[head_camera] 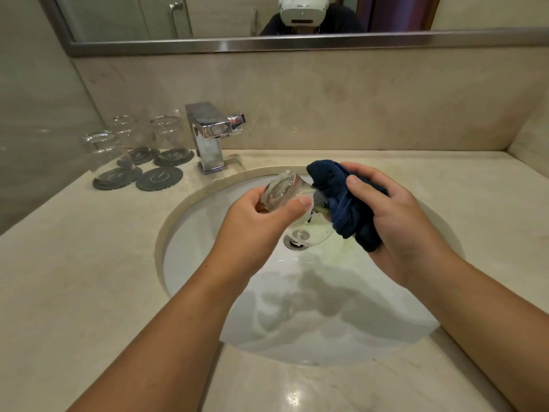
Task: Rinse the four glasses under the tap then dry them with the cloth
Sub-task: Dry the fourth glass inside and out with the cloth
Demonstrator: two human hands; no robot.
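While L hand (pixel 261 209) grips glass (pixel 285 191) tilted above sink (pixel 208 263) centre, fingers & thumb curled round it | R hand (pixel 395 215) clutches dk-blue cloth (pixel 347 203) bunched at glass mouth, touching, also over sink | 3 other glasses (pixel 167 135) on coasters (pixel 159 179), counter behind-left of sink | tap (pixel 208 135) at sink's back rim

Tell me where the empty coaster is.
Head view: the empty coaster lies on the counter at left, just left of the tap, in front of an upturned glass.
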